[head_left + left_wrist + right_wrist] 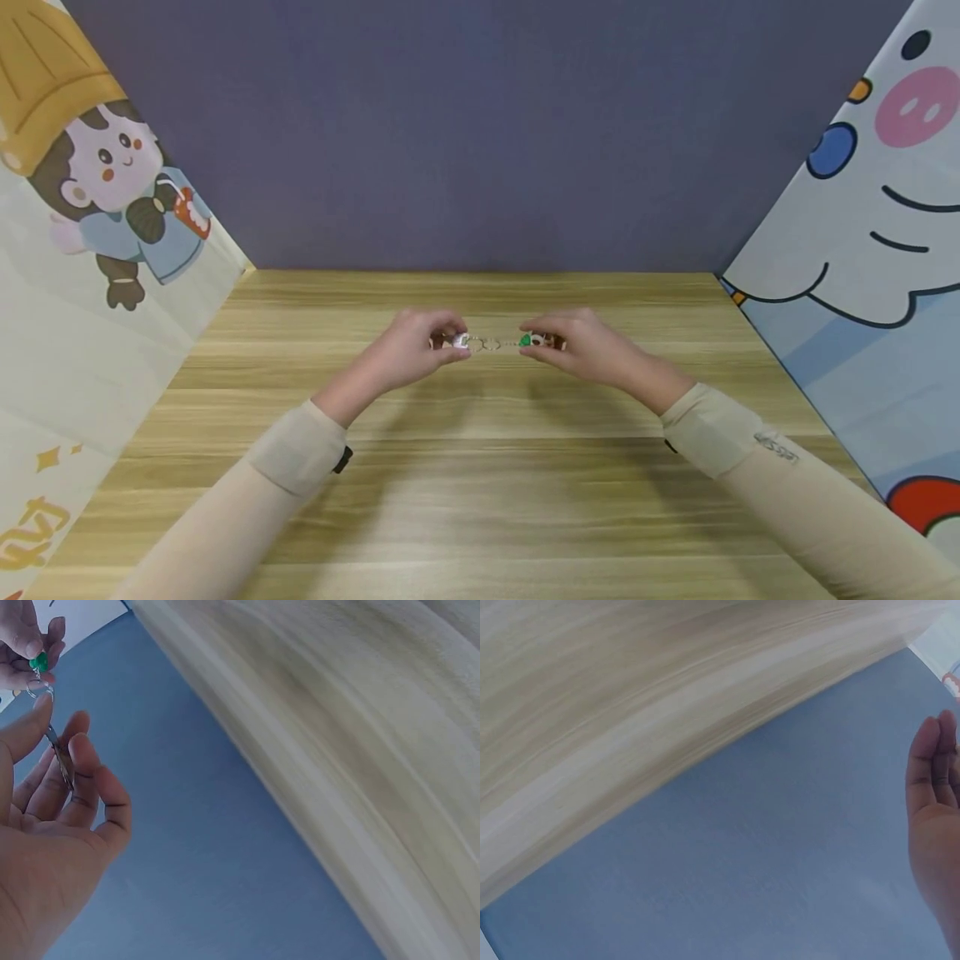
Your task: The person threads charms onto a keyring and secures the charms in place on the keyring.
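Note:
A keychain is stretched between my two hands, held above the wooden table. My left hand pinches its silvery metal end piece between thumb and fingers; the left wrist view shows this as a thin, flat metal piece, its exact kind unclear. Between the hands run a metal ring and a short chain. My right hand grips the other end, where a green bead and a partly hidden white and brown charm show. Only part of the right hand appears in the right wrist view.
The wood-grain table spreads beneath both hands. A plain blue-grey panel stands at its back edge. Cartoon-printed panels flank it, one at the left and one at the right.

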A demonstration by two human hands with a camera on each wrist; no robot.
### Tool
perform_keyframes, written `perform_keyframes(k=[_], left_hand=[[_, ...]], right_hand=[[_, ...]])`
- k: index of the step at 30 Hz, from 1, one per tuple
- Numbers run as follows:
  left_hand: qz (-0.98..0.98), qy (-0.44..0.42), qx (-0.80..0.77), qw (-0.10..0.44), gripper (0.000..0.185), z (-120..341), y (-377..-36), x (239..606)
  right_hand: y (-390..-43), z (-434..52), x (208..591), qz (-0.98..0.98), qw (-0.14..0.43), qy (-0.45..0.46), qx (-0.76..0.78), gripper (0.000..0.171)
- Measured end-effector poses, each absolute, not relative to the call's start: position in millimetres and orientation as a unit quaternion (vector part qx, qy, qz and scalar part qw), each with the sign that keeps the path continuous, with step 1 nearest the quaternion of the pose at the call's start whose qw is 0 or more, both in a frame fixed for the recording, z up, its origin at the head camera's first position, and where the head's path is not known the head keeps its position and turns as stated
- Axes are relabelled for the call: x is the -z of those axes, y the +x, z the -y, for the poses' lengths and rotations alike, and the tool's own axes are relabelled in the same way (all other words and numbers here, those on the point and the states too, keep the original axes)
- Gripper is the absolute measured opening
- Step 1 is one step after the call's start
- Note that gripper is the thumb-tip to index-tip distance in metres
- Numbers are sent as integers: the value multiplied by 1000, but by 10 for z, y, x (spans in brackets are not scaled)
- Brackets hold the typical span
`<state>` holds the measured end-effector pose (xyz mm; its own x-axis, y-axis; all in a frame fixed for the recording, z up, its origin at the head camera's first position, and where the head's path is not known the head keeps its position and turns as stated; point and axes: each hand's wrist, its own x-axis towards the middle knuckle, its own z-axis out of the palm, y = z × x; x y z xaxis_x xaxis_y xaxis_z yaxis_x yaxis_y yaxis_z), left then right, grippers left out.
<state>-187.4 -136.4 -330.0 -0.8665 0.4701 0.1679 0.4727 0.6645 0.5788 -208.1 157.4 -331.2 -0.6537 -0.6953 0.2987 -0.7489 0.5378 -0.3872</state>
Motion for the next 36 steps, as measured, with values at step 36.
perform_keyframes(k=[36], left_hand=[[912,-225,316,-131,20,1415,-2086,4018]], right_hand=[[-2223,-1518,4067,889,-92,339,-295,20]])
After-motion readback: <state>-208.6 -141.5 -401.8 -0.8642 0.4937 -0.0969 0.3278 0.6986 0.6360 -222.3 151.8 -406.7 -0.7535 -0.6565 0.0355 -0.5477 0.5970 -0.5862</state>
